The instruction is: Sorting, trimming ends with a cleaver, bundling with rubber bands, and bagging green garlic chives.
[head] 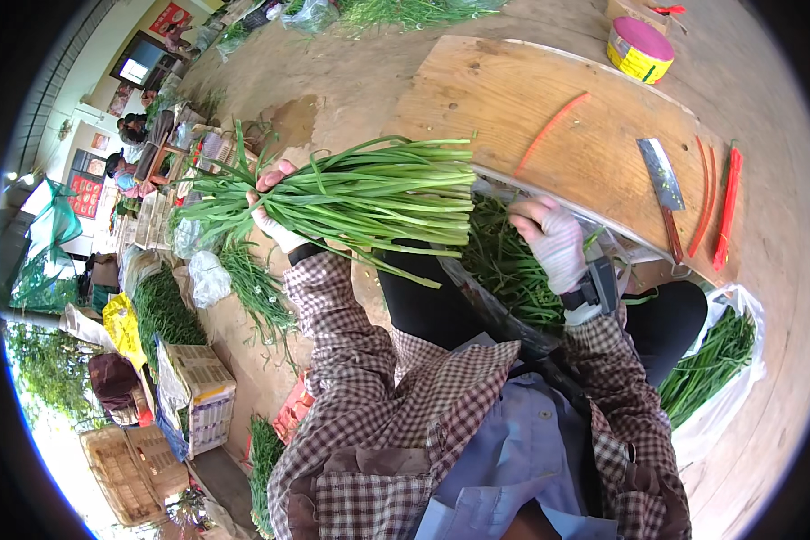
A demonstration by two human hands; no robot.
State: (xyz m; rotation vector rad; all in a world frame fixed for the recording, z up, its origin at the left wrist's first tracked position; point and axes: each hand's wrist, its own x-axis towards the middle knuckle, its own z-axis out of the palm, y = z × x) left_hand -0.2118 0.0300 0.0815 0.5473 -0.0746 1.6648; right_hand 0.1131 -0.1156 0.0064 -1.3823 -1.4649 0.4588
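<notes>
My left hand (273, 192) grips a bunch of garlic chives (385, 192) near its leafy end. The pale cut stem ends point right, towards the wooden board. My right hand (547, 236) wears a fingerless striped glove and a black wrist device (601, 287). Its fingers are curled over a plastic-lined container of loose greens (513, 270) between my legs. Whether anything thin sits between those fingertips is hidden. On the wooden board (499, 94) lie a cleaver (660, 179), a loose red strip (550, 131), two more strips (705, 196) and a bundle of red strips (727, 209).
A pink-topped roll of tape or strapping (641, 50) stands at the board's far edge. To my right sits a white plastic bag of greens (715, 358). Chives (256, 290) lie on the floor at left, near a packed crate (196, 391). Several people work further back.
</notes>
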